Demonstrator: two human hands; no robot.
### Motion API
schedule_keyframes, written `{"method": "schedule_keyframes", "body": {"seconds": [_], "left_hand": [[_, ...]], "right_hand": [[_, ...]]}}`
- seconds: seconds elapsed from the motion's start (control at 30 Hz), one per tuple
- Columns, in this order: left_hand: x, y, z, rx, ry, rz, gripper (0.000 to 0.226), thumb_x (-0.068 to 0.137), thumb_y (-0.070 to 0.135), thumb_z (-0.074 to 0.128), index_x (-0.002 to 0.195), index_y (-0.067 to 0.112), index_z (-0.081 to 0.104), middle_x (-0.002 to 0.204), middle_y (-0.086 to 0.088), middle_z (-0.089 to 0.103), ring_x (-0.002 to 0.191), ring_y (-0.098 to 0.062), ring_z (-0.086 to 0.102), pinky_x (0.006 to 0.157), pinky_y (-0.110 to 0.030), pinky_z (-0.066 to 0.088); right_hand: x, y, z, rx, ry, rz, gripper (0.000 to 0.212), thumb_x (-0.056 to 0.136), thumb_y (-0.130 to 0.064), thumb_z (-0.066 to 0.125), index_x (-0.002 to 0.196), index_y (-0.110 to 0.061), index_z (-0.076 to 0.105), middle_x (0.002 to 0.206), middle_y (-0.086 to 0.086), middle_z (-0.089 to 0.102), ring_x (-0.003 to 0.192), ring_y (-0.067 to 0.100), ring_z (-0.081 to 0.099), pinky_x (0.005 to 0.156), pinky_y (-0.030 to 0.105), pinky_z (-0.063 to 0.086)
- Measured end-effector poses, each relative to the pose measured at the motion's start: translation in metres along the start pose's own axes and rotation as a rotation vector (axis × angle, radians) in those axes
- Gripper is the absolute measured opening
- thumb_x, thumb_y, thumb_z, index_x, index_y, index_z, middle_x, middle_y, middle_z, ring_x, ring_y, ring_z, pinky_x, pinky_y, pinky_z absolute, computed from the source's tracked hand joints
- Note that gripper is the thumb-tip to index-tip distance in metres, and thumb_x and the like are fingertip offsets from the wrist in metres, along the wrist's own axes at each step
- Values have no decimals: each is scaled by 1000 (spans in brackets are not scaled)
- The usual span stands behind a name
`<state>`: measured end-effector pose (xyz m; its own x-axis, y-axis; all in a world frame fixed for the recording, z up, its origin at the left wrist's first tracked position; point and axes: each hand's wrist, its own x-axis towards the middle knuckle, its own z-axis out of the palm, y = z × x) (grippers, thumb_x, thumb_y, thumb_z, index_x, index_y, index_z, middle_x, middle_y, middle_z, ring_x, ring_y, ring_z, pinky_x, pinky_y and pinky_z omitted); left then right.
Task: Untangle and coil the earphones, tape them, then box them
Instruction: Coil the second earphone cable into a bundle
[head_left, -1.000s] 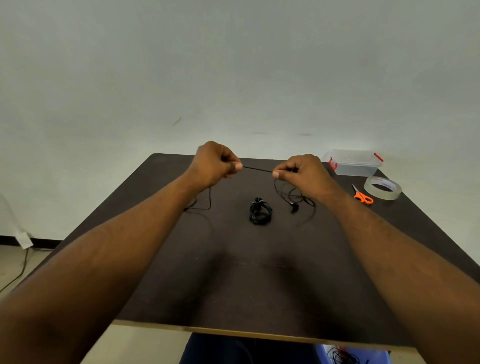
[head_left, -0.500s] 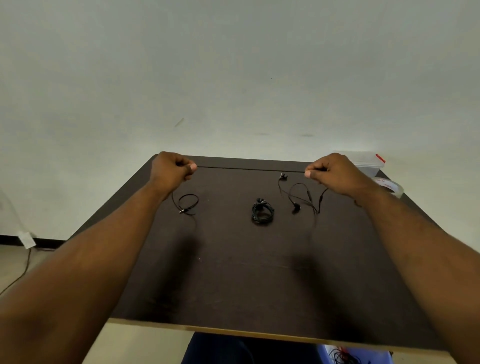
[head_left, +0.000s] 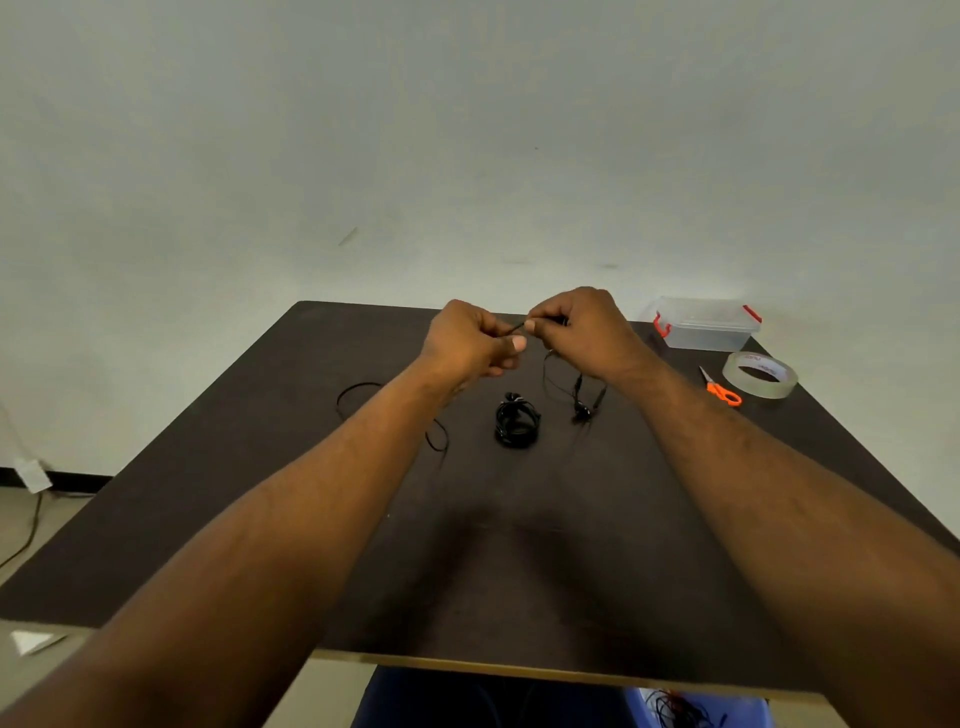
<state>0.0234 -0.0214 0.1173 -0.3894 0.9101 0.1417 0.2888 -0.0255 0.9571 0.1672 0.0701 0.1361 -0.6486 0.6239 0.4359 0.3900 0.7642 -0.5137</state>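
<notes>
Hands met above the far half of the dark table (head_left: 260, 519): the left hand (head_left: 467, 345) and right hand (head_left: 582, 327) each pinched the black earphone cable (head_left: 546, 382), whose loops trailed onto the tabletop. 1 coiled earphone bundle (head_left: 516, 422) lay between the forearms. Clear box (head_left: 706, 323), tape roll (head_left: 759, 374) and orange scissors (head_left: 722, 391) sat far right.
</notes>
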Motion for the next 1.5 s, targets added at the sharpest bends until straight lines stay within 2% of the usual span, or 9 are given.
{"method": "schedule_keyframes", "body": {"seconds": [0.17,0.33,0.5,0.83,1.07,1.13,1.2,1.33,1.5], "left_hand": [[1,9,-8,-133,6,87,15,88,10,70,96,-2,71,75,-16,71,60,-16,69,67,-32,60],[7,15,-15,-43,103,111,8,89,10,70,85,4,71,70,-11,68,58,-16,63,64,-31,59],[17,9,-46,-8,232,96,8,90,10,68,84,5,69,72,-9,68,55,-12,61,61,-28,57],[20,8,-66,80,262,107,9,90,11,68,84,5,70,72,-10,69,57,-15,63,62,-29,59],[22,-3,-76,124,230,17,10,90,9,67,85,2,69,74,-14,68,59,-20,64,57,-30,56],[20,-6,-74,144,208,-42,10,92,9,64,94,0,66,86,-17,67,60,-21,66,53,-28,56],[12,-2,-62,123,201,-49,22,95,12,61,115,5,58,100,-15,62,59,-23,68,52,-32,59],[-6,19,-12,-118,18,18,26,97,10,57,122,6,55,114,-8,60,67,-25,70,64,-38,62],[-6,18,-3,-94,25,75,12,85,10,74,92,2,71,75,-12,70,65,-19,68,63,-29,60]], "right_hand": [[-1,0,-6,66,-26,2,11,89,-20,68,95,-15,76,63,-13,64,53,-8,57,59,11,41],[0,-3,-11,137,-50,24,10,90,-22,67,89,-17,75,69,-1,69,62,4,61,67,26,51],[-9,18,-33,202,-8,117,9,92,-17,64,91,-16,73,69,2,67,49,5,54,52,17,49],[-16,37,-55,239,-75,186,8,91,-11,65,89,-11,73,75,5,68,63,12,61,65,24,53],[-15,29,-55,224,-92,249,12,90,-16,66,82,-11,73,72,0,70,40,2,42,45,18,38],[-13,21,-49,205,-69,223,12,90,-15,66,81,-13,73,76,4,71,51,-4,56,55,13,42],[-9,15,-40,198,-60,187,14,90,-16,66,78,-20,72,77,6,72,76,5,66,72,23,48],[-3,-1,-21,151,-94,118,10,90,-20,66,90,-18,75,69,-1,70,64,13,59,69,28,48],[-1,-13,-17,169,-85,72,10,90,-22,66,92,-18,75,68,-3,70,51,-1,53,58,21,42]]}}
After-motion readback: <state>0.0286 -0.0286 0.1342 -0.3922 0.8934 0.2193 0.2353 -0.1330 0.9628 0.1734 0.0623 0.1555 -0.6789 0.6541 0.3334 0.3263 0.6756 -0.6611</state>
